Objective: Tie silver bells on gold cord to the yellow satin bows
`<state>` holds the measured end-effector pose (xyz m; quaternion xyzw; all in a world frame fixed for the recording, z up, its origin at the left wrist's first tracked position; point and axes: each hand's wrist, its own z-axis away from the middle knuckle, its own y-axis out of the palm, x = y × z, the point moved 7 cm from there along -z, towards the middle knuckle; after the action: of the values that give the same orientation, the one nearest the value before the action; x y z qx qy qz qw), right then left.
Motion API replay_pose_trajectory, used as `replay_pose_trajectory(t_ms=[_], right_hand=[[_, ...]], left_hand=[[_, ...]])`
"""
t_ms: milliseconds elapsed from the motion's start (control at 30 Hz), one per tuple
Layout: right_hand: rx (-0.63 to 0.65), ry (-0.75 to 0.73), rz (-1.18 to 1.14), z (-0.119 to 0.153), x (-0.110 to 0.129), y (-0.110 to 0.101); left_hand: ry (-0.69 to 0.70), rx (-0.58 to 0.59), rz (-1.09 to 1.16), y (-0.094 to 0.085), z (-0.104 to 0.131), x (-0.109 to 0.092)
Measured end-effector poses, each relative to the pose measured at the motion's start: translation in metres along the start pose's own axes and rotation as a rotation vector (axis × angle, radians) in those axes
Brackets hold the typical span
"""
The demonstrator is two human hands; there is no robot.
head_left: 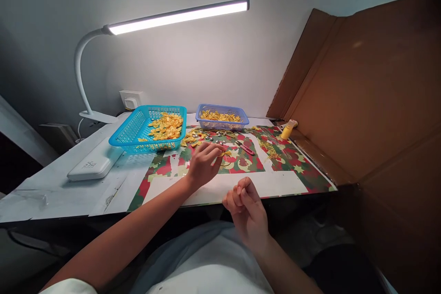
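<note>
My left hand (204,165) is over the near part of the patterned sheet, its fingers bent. A small yellow ribbon piece (226,153) shows at its fingertips, between thumb and forefinger. Close to my body, past the table's front edge, my right hand (248,211) is closed with thumb and forefinger pinched together; what it holds, if anything, is too small to make out. Beyond the left hand lie loose yellow ribbon pieces (191,138) and several small silver bells (220,142). Pink-handled scissors (245,148) rest just right of them.
A blue basket (120,135) of yellow pieces stands at left, a purple basket (223,125) of similar pieces behind. A yellow bottle (287,130) and golden bits (270,150) lie at right. A white power bank (94,161), lamp (179,17) and cardboard wall (372,82) surround the area.
</note>
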<state>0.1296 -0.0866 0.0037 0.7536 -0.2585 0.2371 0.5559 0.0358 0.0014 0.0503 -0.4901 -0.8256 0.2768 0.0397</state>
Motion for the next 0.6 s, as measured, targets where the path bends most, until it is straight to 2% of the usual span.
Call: replay_pose_trajectory(t_ms=[100, 200, 300, 433, 600], right_hand=[[-0.060, 0.046, -0.022, -0.001, -0.005, -0.014], [-0.127, 0.070, -0.038, -0.003, -0.004, -0.032], [-0.173, 0.091, -0.039, -0.007, 0.001, -0.045], [-0.230, 0.156, -0.022, -0.010, 0.010, -0.058], [-0.289, 0.098, 0.024, -0.011, 0.033, -0.069]], left_hand=[[-0.266, -0.025, 0.253, 0.001, 0.001, 0.016], [-0.565, 0.016, 0.584, 0.014, 0.009, 0.034], [-0.752, 0.051, 0.851, 0.025, 0.016, 0.039], [-0.829, 0.128, 0.993, 0.027, 0.018, 0.035], [-0.778, 0.242, 1.001, 0.026, 0.018, 0.029]])
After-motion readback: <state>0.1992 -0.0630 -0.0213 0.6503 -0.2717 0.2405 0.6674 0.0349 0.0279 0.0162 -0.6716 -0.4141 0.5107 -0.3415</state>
